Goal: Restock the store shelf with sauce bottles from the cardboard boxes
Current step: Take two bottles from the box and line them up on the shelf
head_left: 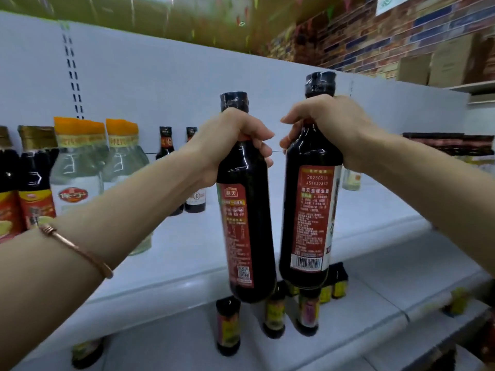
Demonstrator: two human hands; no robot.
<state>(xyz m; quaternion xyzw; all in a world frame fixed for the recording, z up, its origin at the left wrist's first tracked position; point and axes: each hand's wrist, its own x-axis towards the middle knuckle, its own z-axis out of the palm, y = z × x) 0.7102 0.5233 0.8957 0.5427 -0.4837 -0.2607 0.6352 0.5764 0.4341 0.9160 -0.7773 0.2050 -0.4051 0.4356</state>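
Currently both hands carry one dark soy sauce bottle each, upright, in the air before the shelf's front edge. Left hand (235,137) has fingers wrapped round the neck of the left bottle (245,215); right hand (329,124) clamps the right bottle (310,210) likewise. Neck grips probably allow lowering bases-first onto the white shelf (375,210), whose middle stretch lies bare between the vinegar bottles (77,180) toward its left end and dark stock at its right end.
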